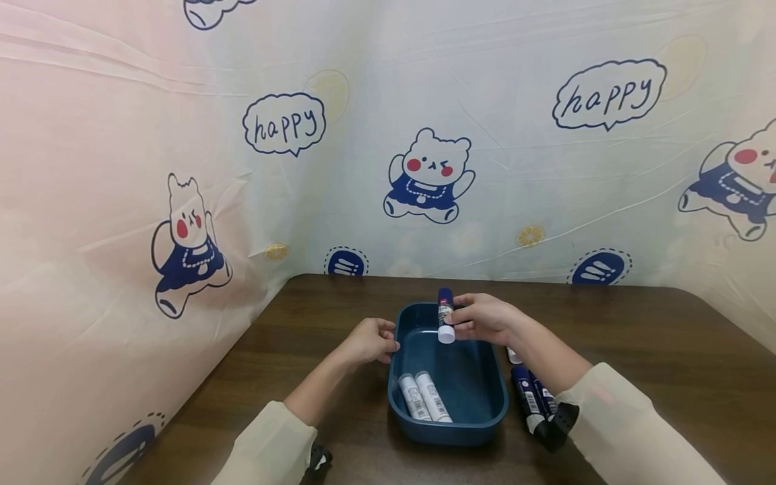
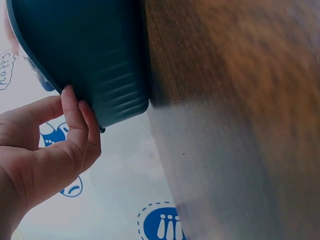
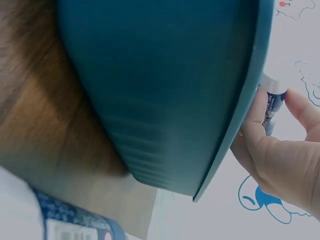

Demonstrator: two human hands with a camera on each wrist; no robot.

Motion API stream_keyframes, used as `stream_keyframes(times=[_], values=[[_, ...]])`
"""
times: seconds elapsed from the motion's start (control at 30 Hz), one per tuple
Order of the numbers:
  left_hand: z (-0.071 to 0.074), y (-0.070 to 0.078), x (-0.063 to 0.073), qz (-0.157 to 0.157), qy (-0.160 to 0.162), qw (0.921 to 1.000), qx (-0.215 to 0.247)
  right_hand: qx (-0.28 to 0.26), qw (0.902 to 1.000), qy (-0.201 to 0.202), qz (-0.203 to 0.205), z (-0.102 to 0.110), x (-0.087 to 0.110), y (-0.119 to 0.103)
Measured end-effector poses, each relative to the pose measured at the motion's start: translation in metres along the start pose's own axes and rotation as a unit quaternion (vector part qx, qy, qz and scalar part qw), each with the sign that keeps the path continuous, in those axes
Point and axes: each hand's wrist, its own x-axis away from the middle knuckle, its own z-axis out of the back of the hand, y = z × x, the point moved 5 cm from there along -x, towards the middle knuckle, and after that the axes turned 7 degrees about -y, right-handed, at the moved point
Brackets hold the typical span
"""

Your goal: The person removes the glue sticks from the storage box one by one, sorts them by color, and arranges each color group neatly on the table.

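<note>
From the left, the patterned cloth (image 1: 109,202) hangs beside the brown wooden table (image 1: 358,417), and my left arm reaches in from its cream sleeve (image 1: 267,441). My left hand (image 1: 371,342) holds the rim of the blue bin (image 1: 445,434) at its left side, fingers bent, their tips at the edge. The bin stands upright on the table, between my two hands.

Inside it, in the near left corner and well apart from my right hand, lie two white tubes, the left one (image 1: 415,397) and the right one (image 1: 433,397), side by side and slanting the same way.

Farther right, over the far end of the bin, is the navy glue stick (image 1: 445,313). It sits between the thumb and fingers of my right hand (image 1: 488,318), which pinches it from the right. The stick is nearly upright, navy end up and white end down, above the bin's floor.

Just beside the bin's right wall, below my right forearm, two navy sticks (image 1: 526,394) lie together on the table with their white ends toward me; a white end (image 1: 514,355) shows just beyond them, the rest hidden. My right sleeve (image 1: 630,417) comes last.
</note>
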Motion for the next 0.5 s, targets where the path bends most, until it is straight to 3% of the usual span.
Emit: stream_keyframes(times=[0.5], values=[[0.0, -0.001, -0.001, 0.006, -0.001, 1.0, 0.005, 0.055, 0.9981, -0.01, 0.025, 0.025, 0.031, 0.0]])
